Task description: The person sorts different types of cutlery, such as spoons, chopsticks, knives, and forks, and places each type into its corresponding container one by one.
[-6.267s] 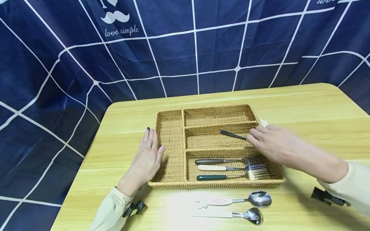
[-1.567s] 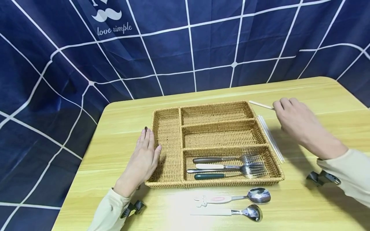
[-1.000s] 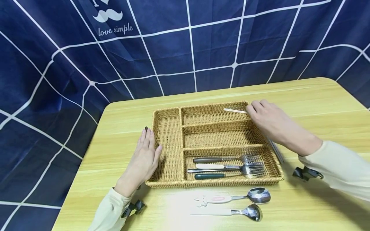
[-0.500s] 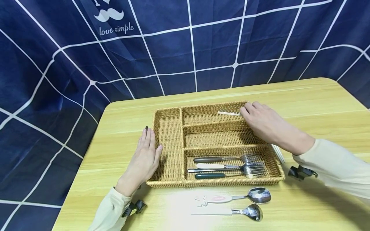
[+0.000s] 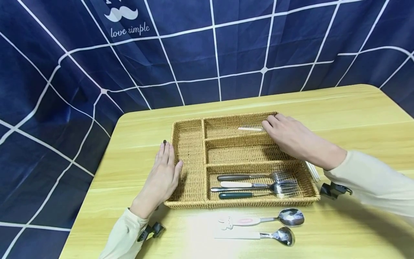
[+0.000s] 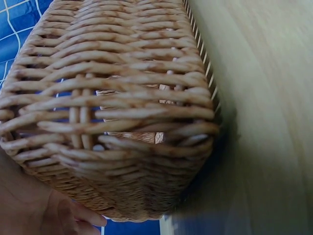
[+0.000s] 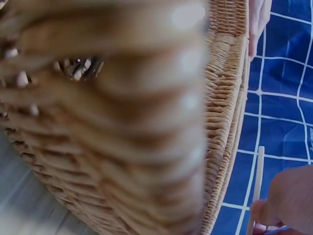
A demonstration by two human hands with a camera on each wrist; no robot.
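Note:
A wicker cutlery tray (image 5: 191,162) with several compartments sits on the table. My right hand (image 5: 289,136) reaches over its back right corner and pinches a pale chopstick (image 5: 249,128), whose free end points left inside the back compartment. In the right wrist view, the same chopstick (image 7: 259,171) stands out beyond the thumb and fingers. More pale sticks (image 5: 312,171) lie along the tray's right outer side, partly hidden by my right arm. My left hand (image 5: 160,176) rests against the tray's left wall with its fingers straight; in the left wrist view, the woven wall (image 6: 112,107) fills most of the picture.
Several forks (image 5: 281,187) with brown, white, green and metal handles lie in the front compartment. In front of the tray lie a pink-and-white-handled spoon (image 5: 291,217) and a white-handled spoon (image 5: 284,236). A small dark tip (image 5: 164,142) shows beyond my left fingertips.
A black-handled piece left my right hand earlier, and a metal-handled fork now lies among the others. My right hand then brought the chopstick left, from beyond the right side into the back compartment.

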